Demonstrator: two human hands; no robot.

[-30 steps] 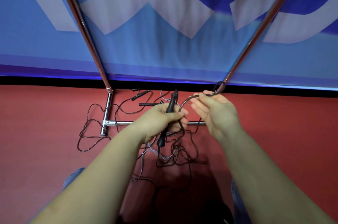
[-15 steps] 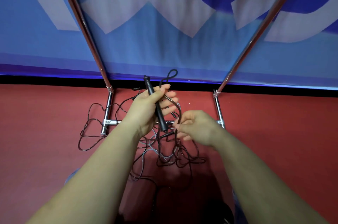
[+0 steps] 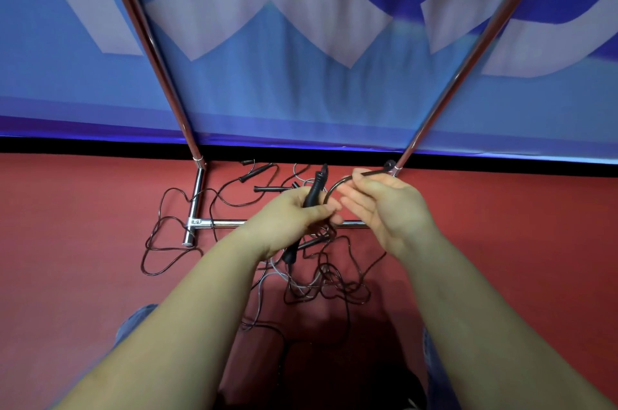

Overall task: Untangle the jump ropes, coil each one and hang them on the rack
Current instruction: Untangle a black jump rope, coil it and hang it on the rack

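Note:
My left hand [image 3: 294, 219] grips a black jump-rope handle [image 3: 314, 190], its tip pointing up and away. From that hand a dark cord [image 3: 334, 187] arcs to my right hand [image 3: 384, 202], which pinches it between thumb and fingers. Below both hands a tangle of thin dark and pale ropes [image 3: 321, 279] lies on the red floor. More black handles [image 3: 269, 188] lie farther back. The chrome rack [image 3: 197, 195] stands behind, its two poles rising left and right.
The rack's low crossbar [image 3: 227, 224] runs under my hands. A loose rope loop [image 3: 167, 242] spreads to the left of the rack foot. A blue and white banner [image 3: 301, 41] hangs behind. My knees in jeans [image 3: 133, 322] show at the bottom.
My left hand came down and tilted the handle from leaning left to leaning right. My right hand rose from below the handle and drew a cord loop up to the right.

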